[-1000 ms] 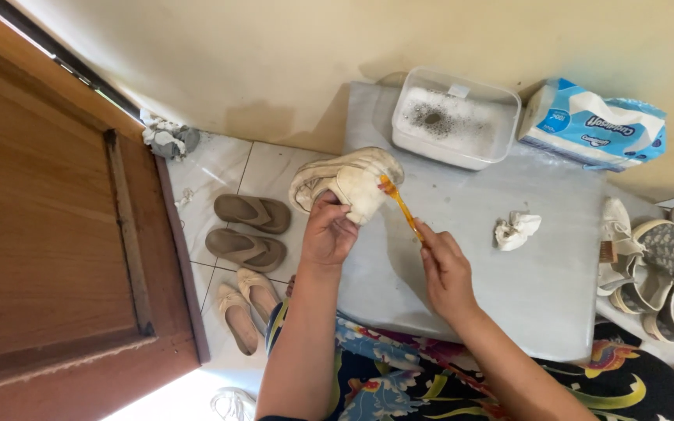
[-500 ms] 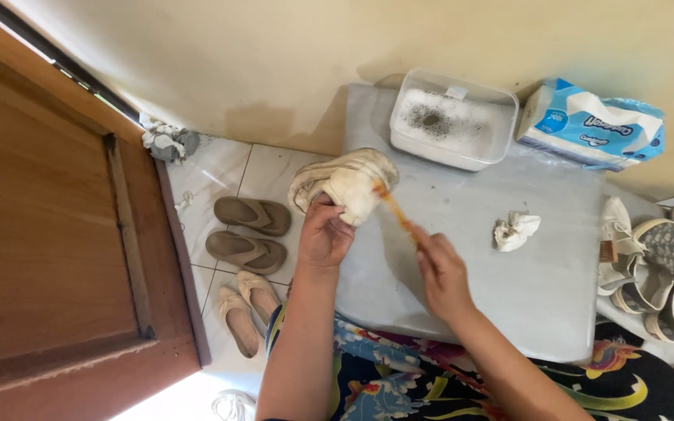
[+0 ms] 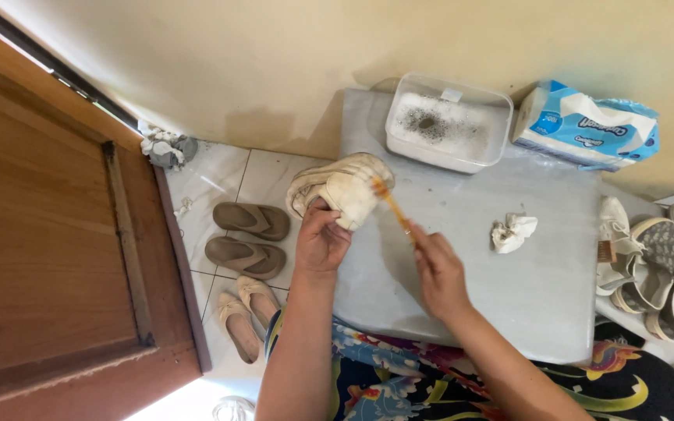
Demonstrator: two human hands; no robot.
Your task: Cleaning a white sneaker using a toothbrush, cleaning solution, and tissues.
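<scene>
My left hand (image 3: 319, 242) grips a cream-coloured shoe (image 3: 342, 187) at the near left corner of a grey table top (image 3: 509, 288). In my right hand (image 3: 436, 269) is a thin orange brush (image 3: 390, 203), its bristle end pressed against the shoe's toe. Both forearms reach up from the bottom edge, over a lap covered in dark flowered cloth.
A white plastic tub (image 3: 446, 121) with soapy, speckled water stands at the table's back. A blue tissue pack (image 3: 585, 125) lies to its right, a crumpled tissue (image 3: 512, 231) mid-table. Brown sandals (image 3: 248, 238) and beige flats (image 3: 245, 314) lie on the tiled floor beside a wooden door (image 3: 48, 257). More shoes (image 3: 657, 265) crowd the right.
The brush tip has shifted slightly along the shoe's toe and my right hand has moved a little with it. The left hand keeps its hold on the shoe.
</scene>
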